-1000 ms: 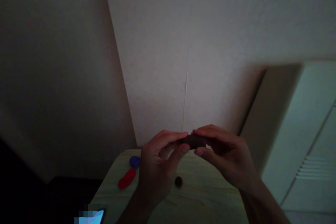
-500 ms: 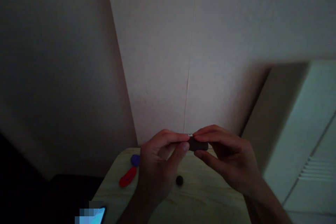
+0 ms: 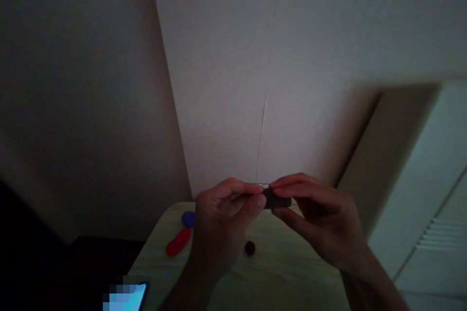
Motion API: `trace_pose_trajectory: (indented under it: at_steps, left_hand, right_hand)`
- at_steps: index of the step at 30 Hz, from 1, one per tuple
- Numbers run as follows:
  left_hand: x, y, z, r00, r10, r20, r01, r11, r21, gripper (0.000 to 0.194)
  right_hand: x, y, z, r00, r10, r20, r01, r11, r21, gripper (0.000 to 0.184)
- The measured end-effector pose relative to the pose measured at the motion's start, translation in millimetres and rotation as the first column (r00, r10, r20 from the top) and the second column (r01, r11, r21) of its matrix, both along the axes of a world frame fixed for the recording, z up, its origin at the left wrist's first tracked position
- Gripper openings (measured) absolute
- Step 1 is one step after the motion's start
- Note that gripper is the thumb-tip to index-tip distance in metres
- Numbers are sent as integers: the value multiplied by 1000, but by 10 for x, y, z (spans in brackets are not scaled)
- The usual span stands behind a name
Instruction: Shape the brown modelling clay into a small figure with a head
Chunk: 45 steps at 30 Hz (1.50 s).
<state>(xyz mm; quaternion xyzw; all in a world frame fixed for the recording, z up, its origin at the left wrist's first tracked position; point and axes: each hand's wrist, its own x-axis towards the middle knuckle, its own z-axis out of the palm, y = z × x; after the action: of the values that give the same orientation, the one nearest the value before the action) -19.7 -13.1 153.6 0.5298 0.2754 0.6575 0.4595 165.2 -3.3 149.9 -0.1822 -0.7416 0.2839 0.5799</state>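
My left hand [image 3: 226,223] pinches the left end of a small dark, blocky piece [image 3: 278,200], with the thumb in front and a finger on top. The fingers of my right hand [image 3: 321,214] close on the same piece from the right. It is held up above the wooden table [image 3: 284,277]. A thin pale edge [image 3: 263,185] shows on top between the fingertips; what it belongs to is partly hidden. Below the hands, a small dark ball [image 3: 250,248] lies on the table.
Left of my left hand, a purple lump [image 3: 188,219] and a curved red piece [image 3: 178,242] lie on the table. A lit phone [image 3: 136,296] is at its front left. Behind stands a pale wall [image 3: 219,82], and a white cabinet [image 3: 426,180] is on the right.
The view has shifted slightly. Both hands keep nearly the same grip on the dark piece, and the objects on the table have not moved.
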Motion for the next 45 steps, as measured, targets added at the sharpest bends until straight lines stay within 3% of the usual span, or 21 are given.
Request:
trace_pose_trajectory:
  at_steps: [6, 10, 13, 17, 22, 24, 29, 37, 40, 42, 45]
  left_hand:
    - [59, 14, -35, 998, -32, 53, 24, 989, 145, 13]
    - [66, -12, 3, 999, 48, -15, -45, 986, 162, 16]
    - [61, -34, 7, 991, 119, -66, -101, 968, 229, 16]
    - [85, -40, -16, 990, 118, -71, -92, 952, 292, 15]
    - [112, -1, -48, 1000, 10, -19, -8, 991, 132, 26]
    - [103, 4, -50, 997, 28, -65, -23, 997, 76, 22]
    - [98, -30, -43, 981, 143, -133, -121, 980, 158, 17]
    - [176, 91, -152, 984, 56, 169, -77, 990, 120, 35]
    - [192, 127, -184, 982, 7, 189, -33, 991, 132, 47]
    - [198, 122, -194, 991, -41, 125, 23, 990, 138, 49]
    - [194, 95, -201, 998, -45, -35, 50, 988, 144, 40]
  right_hand:
    - [3, 21, 9, 998, -11, -65, 10, 1000, -7, 33]
    - [4, 21, 35, 997, -13, -81, 9, 998, -55, 37]
    - [-6, 9, 62, 996, -42, -77, 36, 997, -68, 28]
    - [-20, -20, 83, 993, -29, -115, 21, 997, -69, 23]
    - [-34, -7, 51, 986, -21, -165, 12, 998, -56, 24]
    - [-44, 17, 32, 987, -23, -160, 14, 998, -61, 23]
    - [-51, 52, 15, 989, -35, -142, 23, 996, -85, 26]
    - [-70, 50, 14, 989, 8, -149, -30, 988, -150, 33]
    - [-109, 56, -13, 991, -3, -133, -7, 997, -76, 33]
    - [-116, 54, -24, 993, -44, -111, 45, 999, 8, 34]
    - [-91, 32, -16, 978, -210, 8, 206, 966, 157, 43]
